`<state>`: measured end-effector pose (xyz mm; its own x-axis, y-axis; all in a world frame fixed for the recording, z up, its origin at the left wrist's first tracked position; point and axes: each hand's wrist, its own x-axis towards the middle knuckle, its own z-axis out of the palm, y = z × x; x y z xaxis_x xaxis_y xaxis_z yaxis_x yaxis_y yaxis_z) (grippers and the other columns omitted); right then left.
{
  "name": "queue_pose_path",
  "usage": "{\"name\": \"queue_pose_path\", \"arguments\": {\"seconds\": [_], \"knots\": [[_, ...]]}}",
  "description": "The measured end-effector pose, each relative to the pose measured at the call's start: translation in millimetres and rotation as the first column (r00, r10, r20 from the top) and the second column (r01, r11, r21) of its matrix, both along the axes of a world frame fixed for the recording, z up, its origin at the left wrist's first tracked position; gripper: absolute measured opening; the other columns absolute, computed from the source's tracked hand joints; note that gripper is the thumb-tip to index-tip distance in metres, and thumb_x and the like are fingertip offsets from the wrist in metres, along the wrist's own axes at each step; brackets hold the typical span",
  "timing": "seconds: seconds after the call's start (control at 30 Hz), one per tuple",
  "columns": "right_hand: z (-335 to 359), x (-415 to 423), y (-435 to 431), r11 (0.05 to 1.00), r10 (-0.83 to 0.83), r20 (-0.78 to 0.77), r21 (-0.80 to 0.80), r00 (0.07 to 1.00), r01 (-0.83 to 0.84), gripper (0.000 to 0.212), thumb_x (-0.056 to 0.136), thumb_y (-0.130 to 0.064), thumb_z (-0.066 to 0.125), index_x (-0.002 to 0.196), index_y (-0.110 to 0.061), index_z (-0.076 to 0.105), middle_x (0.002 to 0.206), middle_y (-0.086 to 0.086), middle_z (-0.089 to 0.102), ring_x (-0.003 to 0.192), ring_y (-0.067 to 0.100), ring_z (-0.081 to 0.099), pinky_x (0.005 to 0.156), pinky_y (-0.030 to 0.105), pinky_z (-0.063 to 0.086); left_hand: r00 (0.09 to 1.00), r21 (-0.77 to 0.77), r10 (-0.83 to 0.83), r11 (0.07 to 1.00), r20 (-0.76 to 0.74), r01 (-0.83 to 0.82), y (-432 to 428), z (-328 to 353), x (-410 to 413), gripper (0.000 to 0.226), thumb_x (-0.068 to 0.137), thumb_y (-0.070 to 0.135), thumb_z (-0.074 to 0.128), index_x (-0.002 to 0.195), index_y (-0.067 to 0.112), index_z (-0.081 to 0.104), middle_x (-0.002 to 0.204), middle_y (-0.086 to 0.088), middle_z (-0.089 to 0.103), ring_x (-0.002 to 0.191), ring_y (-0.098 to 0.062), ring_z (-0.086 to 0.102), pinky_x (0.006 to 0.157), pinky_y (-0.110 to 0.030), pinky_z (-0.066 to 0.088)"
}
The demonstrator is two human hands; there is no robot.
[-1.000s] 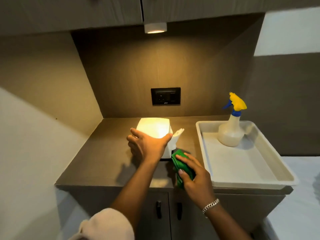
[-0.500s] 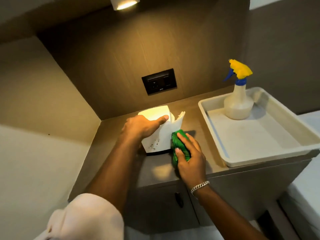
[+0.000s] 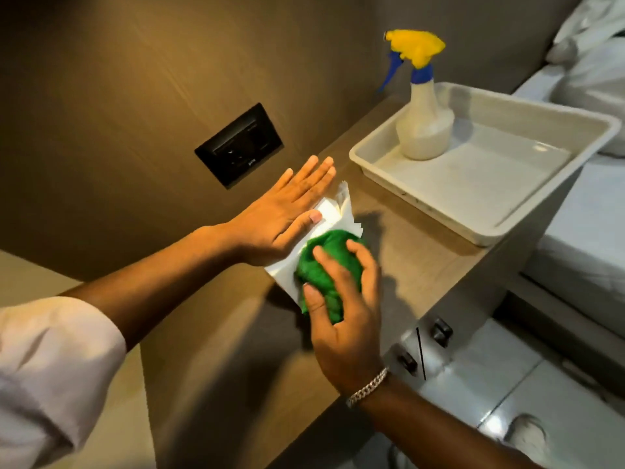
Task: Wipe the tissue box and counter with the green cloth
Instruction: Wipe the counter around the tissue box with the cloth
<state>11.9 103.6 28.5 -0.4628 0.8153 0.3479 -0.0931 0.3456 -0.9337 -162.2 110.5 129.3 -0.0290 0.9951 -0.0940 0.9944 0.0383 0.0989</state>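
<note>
The white tissue box stands on the brown counter, with a tissue sticking out at its far end. My left hand lies flat on the box's left side, fingers stretched and together, steadying it. My right hand presses the bunched green cloth against the box's near right face. The hands and the cloth hide most of the box.
A white tray sits on the counter to the right, holding a spray bottle with a yellow and blue trigger head. A black wall socket is behind the box. Cabinet doors with dark knobs are below; a bed is at far right.
The view has swung left and closer. My left hand went from gripping the box's top to lying flat along its side. My right hand moved the cloth from the counter up onto the box.
</note>
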Motion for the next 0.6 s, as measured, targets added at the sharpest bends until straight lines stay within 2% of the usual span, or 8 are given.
{"name": "queue_pose_path", "arguments": {"seconds": [0.1, 0.23, 0.3, 0.37, 0.5, 0.6], "knots": [[-15.2, 4.0, -18.0, 0.991, 0.028, 0.077, 0.127, 0.997, -0.038, 0.053, 0.078, -0.016, 0.068, 0.125, -0.038, 0.055, 0.142, 0.004, 0.038, 0.125, 0.021, 0.039, 0.104, 0.024, 0.033, 1.000, 0.022, -0.018, 1.000, 0.010, 0.017, -0.9, -4.1, -4.5, 0.064, 0.097, 0.044, 0.013, 0.152, 0.015, 0.000, 0.163, -0.005, -0.005, 0.149, -0.016, -0.012, 0.121, -0.045, -0.002], [-10.8, 0.6, 4.5, 0.995, -0.101, 0.028, -0.023, 0.995, 0.101, 0.046, 0.082, -0.021, 0.064, 0.122, -0.041, 0.054, 0.136, -0.001, 0.040, 0.125, 0.016, 0.042, 0.099, 0.012, 0.037, 0.999, 0.040, -0.019, 0.999, 0.027, 0.018, 0.2, -7.5, -5.3, 0.064, 0.096, 0.045, 0.014, 0.152, 0.017, 0.000, 0.163, -0.002, -0.005, 0.148, -0.012, -0.012, 0.121, -0.040, -0.003], [-2.4, -6.8, 8.7, 0.980, -0.175, -0.006, -0.093, 0.985, 0.174, 0.041, 0.083, -0.025, 0.063, 0.122, -0.037, 0.056, 0.132, 0.001, 0.043, 0.122, 0.019, 0.046, 0.098, 0.022, 0.045, 0.999, 0.047, -0.013, 0.999, 0.032, 0.011, 0.4, -9.9, -6.6, 0.064, 0.096, 0.045, 0.014, 0.152, 0.018, 0.000, 0.163, -0.001, -0.005, 0.148, -0.011, -0.012, 0.121, -0.039, -0.003], [3.1, -11.3, -1.3, 0.980, -0.176, -0.023, -0.098, 0.984, 0.173, 0.041, 0.083, -0.026, 0.065, 0.123, -0.034, 0.058, 0.131, 0.004, 0.042, 0.122, 0.019, 0.046, 0.098, 0.030, 0.047, 0.999, 0.053, -0.012, 0.999, 0.034, 0.010, 0.5, -11.3, -7.5, 0.063, 0.097, 0.044, 0.015, 0.153, 0.017, 0.002, 0.163, -0.002, -0.003, 0.149, -0.012, -0.011, 0.121, -0.040, -0.002], [-5.3, -15.7, -46.2, 0.999, -0.035, -0.022, -0.029, 0.999, 0.034, 0.043, 0.077, -0.023, 0.074, 0.117, -0.032, 0.061, 0.129, 0.002, 0.037, 0.122, 0.014, 0.043, 0.100, 0.016, 0.037, 0.999, 0.066, -0.011, 0.998, 0.034, 0.008, 0.7, -10.8, -7.7, 0.064, 0.096, 0.045, 0.015, 0.153, 0.015, 0.004, 0.163, -0.004, -0.001, 0.149, -0.014, -0.009, 0.121, -0.040, -0.003], [-16.3, -14.6, -76.2, 0.982, 0.182, 0.025, -0.057, 0.983, -0.180, 0.042, 0.074, -0.019, 0.074, 0.111, -0.035, 0.063, 0.126, -0.007, 0.036, 0.116, 0.006, 0.045, 0.098, 0.021, 0.043, 0.999, 0.061, 0.002, 0.998, 0.039, -0.004, 1.9, -13.1, -7.5, 0.064, 0.096, 0.047, 0.014, 0.153, 0.019, 0.002, 0.163, -0.001, -0.004, 0.148, -0.012, -0.012, 0.121, -0.039, -0.005]]}}
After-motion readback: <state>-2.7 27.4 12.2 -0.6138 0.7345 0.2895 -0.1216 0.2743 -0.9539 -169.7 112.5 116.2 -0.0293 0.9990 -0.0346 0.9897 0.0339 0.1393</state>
